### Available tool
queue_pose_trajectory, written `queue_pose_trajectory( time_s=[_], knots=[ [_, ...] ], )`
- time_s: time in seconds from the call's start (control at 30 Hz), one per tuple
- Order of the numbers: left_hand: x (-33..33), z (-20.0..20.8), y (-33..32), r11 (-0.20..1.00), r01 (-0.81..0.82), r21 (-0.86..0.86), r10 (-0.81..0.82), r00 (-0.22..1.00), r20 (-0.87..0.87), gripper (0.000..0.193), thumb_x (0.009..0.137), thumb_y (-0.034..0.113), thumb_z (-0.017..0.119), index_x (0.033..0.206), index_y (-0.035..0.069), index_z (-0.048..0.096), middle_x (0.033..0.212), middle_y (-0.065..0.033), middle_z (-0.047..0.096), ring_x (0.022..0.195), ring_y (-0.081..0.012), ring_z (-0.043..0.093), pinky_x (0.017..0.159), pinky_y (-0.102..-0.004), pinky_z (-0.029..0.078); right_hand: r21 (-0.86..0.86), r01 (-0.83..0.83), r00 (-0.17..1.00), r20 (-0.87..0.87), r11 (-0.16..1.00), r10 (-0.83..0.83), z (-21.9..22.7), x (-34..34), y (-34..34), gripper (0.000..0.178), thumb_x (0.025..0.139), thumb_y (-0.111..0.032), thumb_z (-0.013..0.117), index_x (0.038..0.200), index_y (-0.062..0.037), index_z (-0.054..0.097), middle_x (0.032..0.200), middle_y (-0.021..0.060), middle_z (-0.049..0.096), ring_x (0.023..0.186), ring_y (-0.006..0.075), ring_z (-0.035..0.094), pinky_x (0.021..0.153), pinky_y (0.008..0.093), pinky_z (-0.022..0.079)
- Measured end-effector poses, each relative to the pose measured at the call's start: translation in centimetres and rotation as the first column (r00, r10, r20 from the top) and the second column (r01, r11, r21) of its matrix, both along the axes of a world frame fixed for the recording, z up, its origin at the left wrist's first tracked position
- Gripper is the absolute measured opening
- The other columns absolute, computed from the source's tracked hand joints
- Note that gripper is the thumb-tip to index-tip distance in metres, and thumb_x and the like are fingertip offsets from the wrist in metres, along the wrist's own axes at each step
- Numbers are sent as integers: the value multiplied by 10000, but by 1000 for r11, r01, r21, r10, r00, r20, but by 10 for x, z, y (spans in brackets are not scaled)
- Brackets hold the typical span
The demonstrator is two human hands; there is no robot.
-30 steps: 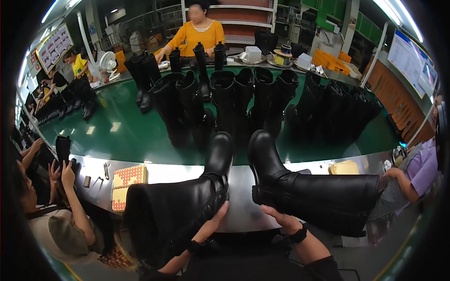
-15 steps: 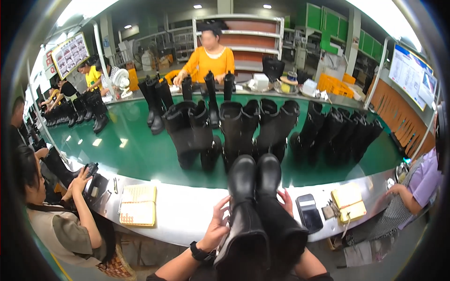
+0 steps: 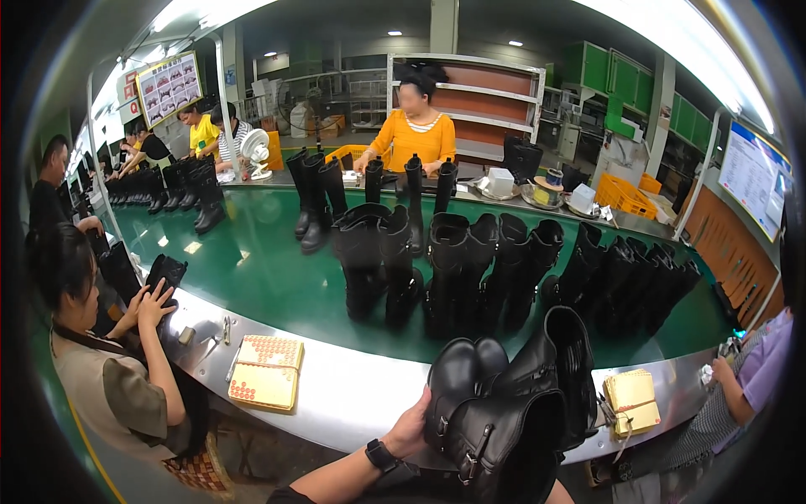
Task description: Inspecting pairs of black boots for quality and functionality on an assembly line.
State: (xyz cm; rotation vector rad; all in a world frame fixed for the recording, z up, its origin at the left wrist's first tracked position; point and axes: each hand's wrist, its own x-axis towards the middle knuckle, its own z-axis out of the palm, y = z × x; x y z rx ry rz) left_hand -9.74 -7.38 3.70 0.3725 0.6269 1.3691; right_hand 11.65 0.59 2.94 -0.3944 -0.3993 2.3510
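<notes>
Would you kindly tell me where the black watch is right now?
In the head view, the watch is low and just left of centre, strapped on just behind the left hand, which holds the boots.

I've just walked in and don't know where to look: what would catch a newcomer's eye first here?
Probably the pair of buckled black boots up close, right of centre at the bottom, with a left hand against one boot's foot. Beyond them, more tall black boots stand across the broad green table. At its far side, a bright orange top stands out.
</notes>
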Motion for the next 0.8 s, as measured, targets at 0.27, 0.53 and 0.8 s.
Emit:
queue_pose_trajectory(
  time_s=[0.27, 0.53, 0.8],
  knots=[
    [-12, -8, -5, 987, 114, 114, -140, 955, 260, 581, 1040, 448, 230, 1403, 24, 394, 1351, -125, 526, 1202, -235, 549, 1057, -387, 424, -83, -45, 996, -81, 996, 38, 3, -1, -3, 433, 1023, -292, 381, 1384, -56, 416, 1334, 152, 529, 1240, 293, 511, 1076, 453, 409],
    [-14, -2, -7, 995, -1, 96, -17, 983, 184, 573, 1021, 434, 365, 1441, 46, 329, 1432, -117, 449, 1316, -244, 442, 1124, -439, 329, -110, 158, 983, 110, 981, -146, -3, 0, -7, 469, 1009, -341, 452, 1390, -72, 411, 1389, 150, 488, 1293, 296, 465, 1116, 455, 353],
    [-9, 2, -7, 990, -130, 45, 125, 987, 102, 621, 999, 468, 406, 1456, 63, 294, 1451, -98, 434, 1343, -243, 413, 1140, -440, 291, 135, 177, 973, 123, 975, -193, -3, -1, -8, 505, 1013, -346, 450, 1420, -65, 346, 1426, 132, 448, 1312, 286, 443, 1109, 450, 359]
  ],
)
